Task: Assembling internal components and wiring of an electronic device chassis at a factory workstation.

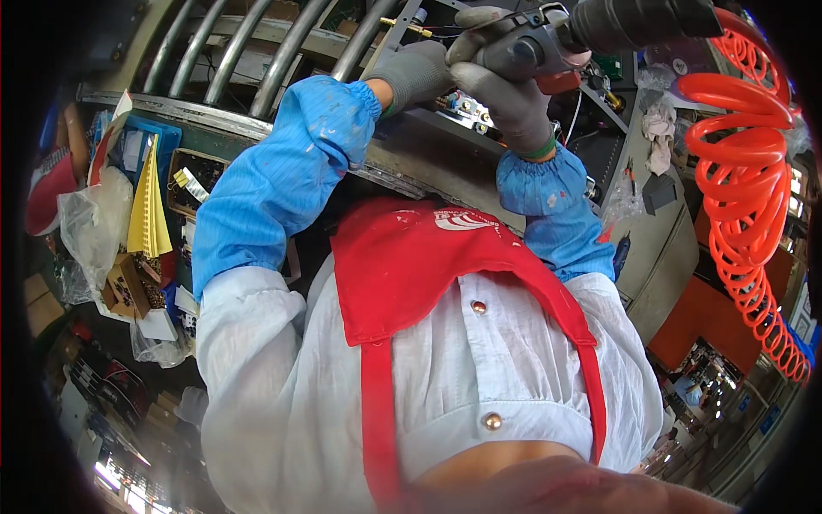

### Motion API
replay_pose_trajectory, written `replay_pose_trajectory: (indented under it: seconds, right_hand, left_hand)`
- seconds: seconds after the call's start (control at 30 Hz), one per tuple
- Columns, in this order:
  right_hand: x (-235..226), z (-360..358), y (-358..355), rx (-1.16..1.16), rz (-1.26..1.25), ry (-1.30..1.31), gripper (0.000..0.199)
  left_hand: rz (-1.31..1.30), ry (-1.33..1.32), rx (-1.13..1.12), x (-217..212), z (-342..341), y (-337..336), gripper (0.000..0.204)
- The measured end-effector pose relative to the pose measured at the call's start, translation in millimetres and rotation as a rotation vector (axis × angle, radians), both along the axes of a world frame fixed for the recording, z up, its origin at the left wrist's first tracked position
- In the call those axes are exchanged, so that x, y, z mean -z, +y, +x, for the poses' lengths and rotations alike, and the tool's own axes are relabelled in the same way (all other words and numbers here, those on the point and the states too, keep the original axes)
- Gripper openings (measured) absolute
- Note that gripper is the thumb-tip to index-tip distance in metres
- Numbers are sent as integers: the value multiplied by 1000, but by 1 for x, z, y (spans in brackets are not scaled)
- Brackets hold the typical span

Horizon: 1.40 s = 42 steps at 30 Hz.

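Both my hands wear grey gloves and meet over a metal chassis [479,154] in front of me. My right hand [514,98] is closed round a grey handheld power tool [524,53] with a metal ring at its upper end. Right beside it, my left hand [415,75] has its fingers curled near the front of the tool; their tips are hidden, and what they hold does not show. Below the hands, small metal fittings [467,110] and thin wires sit inside the chassis. A thick black ribbed sleeve [642,21] is next to the tool.
A red coiled air hose [741,146] hangs at the right. Steel rollers [231,56] run along the far left. Boxes of small parts, plastic bags and a yellow folder [150,210] crowd the left side. A crumpled cloth [659,133] lies right of the chassis.
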State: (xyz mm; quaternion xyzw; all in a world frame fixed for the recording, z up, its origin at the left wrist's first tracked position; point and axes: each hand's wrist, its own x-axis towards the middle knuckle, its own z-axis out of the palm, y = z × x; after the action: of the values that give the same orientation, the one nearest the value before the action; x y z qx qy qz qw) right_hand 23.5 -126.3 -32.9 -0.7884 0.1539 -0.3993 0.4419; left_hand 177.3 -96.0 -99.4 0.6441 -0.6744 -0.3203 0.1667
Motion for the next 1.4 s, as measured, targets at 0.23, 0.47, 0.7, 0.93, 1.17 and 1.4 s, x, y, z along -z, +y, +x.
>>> replay_pose_trajectory:
  seconds: [0.23,0.47,0.7,0.93,1.17,1.4]
  right_hand:
    - [-3,-3,0,-10,-79,26,22]
    - [-34,-14,16,-39,574,-211,51]
    - [-9,-40,-12,56,-276,-209,15]
    - [-7,-45,2,55,168,-166,42]
    - [-22,-54,10,-128,369,-40,52]
    - [-25,-49,3,-274,424,45,48]
  left_hand:
    - [3,123,-58,-27,-5,14,32]
    - [139,95,-156,-17,-8,3,26]
    - [220,181,-198,-25,-12,4,33]
    - [267,218,-242,-29,-14,4,36]
    - [229,200,-206,-26,-11,6,32]
    - [174,90,-146,-23,-9,4,28]
